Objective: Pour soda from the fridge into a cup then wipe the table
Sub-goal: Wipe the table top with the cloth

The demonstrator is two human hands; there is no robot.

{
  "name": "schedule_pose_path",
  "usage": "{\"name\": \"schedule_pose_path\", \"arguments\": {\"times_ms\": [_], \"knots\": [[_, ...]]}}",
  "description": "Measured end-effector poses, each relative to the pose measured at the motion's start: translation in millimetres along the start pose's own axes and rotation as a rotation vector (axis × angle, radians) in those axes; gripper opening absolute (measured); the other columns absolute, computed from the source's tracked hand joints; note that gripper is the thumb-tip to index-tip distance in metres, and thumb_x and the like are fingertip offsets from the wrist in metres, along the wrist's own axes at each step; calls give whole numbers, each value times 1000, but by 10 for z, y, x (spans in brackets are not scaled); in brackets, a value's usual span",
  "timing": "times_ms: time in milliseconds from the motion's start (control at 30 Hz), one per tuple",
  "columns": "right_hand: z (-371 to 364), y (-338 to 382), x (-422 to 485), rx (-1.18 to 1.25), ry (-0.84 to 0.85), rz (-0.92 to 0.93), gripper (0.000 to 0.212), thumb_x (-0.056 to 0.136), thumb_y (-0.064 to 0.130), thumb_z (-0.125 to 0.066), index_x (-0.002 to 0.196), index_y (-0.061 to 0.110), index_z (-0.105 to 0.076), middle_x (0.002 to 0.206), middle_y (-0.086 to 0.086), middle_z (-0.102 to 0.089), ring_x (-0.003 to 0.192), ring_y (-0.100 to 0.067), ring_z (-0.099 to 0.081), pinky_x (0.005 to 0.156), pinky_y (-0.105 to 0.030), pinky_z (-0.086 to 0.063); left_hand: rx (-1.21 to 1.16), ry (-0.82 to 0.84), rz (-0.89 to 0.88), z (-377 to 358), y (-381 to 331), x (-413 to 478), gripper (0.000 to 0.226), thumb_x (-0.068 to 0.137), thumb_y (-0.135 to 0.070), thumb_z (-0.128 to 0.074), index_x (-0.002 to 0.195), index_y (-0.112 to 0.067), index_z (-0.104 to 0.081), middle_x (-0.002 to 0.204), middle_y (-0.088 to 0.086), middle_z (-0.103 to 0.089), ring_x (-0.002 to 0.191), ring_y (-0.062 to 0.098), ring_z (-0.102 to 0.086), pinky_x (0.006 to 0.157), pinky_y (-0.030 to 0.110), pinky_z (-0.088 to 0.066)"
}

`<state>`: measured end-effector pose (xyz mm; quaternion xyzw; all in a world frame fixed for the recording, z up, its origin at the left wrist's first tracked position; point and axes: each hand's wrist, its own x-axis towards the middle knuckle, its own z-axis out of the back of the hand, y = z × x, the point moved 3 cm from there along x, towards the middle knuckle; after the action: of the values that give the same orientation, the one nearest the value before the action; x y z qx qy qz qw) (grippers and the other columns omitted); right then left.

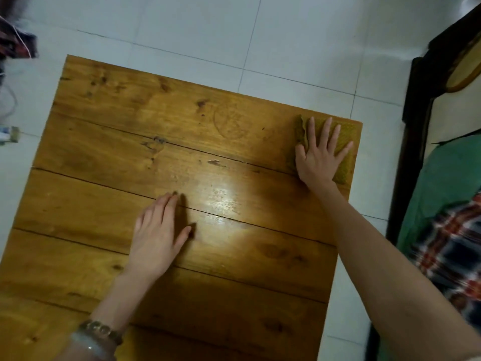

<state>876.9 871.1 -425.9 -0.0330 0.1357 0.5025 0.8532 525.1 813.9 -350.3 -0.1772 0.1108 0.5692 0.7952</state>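
A wooden plank table (109,157) fills the middle of the view. At its far right corner lies a yellow-green cloth (347,135), and my right hand (318,157) presses flat on it with fingers spread and straight. Near the table's middle my left hand (156,238) rests flat on the bare wood, fingers together and straight, holding nothing. No cup or soda bottle is in view.
White tiled floor (208,35) surrounds the table. A dark wooden bed frame (413,126) with green and plaid fabric (447,230) stands close along the right. Dark cloth and cords (15,40) lie on the floor at the far left.
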Motion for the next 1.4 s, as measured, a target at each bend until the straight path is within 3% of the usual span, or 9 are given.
{"name": "schedule_pose_path", "arguments": {"times_ms": [233,367,500,600,900,1167,1267,1400], "knots": [[-145,275,-488,-108,39,404,64,86,55,-1,146,34,7,158,-6,4,145,-29,8,112,-59,9,-31,70,132,-173,219,-495,66,86,-29,-61,142,-7,-32,145,12,-38,130,32,-39,106,51,-30],[-259,330,-821,-134,33,580,63,88,55,-9,147,33,-1,158,-7,-4,145,-30,2,111,-60,4,-44,74,105,-267,278,-746,72,85,-40,-61,143,-9,-30,146,11,-37,132,30,-35,108,49,-26],[-390,275,-1233,-163,17,687,64,90,53,-19,149,31,-9,157,-7,-11,144,-31,-6,111,-61,-2,-24,118,69,-406,308,-957,98,71,-64,-66,144,-11,-27,146,11,-36,135,29,-31,111,52,-18],[-437,211,-1473,-154,36,654,63,90,53,-19,149,30,-12,157,-7,-13,144,-31,-7,111,-62,-5,-45,131,64,-475,328,-1099,112,57,-65,-72,145,-11,-28,148,11,-34,137,28,-29,113,51,-16],[-693,32,-2505,-158,23,485,63,91,52,-17,149,27,-11,157,-9,-12,144,-31,-4,110,-63,-7,-11,136,54,-658,611,-1574,121,52,-58,-81,146,-8,-24,149,14,-32,137,31,-28,112,49,-15],[-857,581,-2994,8,-31,185,61,92,46,-20,149,24,-15,156,-11,-16,143,-32,-10,109,-62,2,23,106,61,-910,876,-2039,125,52,-66,-75,147,-7,-21,149,18,-31,137,33,-30,112,52,-19],[-892,1068,-3050,23,-43,245,63,88,48,-27,147,26,-21,154,-12,-22,142,-35,-18,106,-68,-3,-3,88,101,-981,921,-2222,127,51,-67,-76,147,-6,-20,149,18,-32,137,32,-29,112,51,-19],[-1041,1864,-3316,-32,-7,510,62,88,58,-30,146,35,-25,153,-12,-25,141,-38,-20,104,-72,-10,-23,70,157,-1016,1046,-2404,127,49,-66,-77,146,-6,-22,147,18,-34,135,32,-32,110,51,-22]]}}
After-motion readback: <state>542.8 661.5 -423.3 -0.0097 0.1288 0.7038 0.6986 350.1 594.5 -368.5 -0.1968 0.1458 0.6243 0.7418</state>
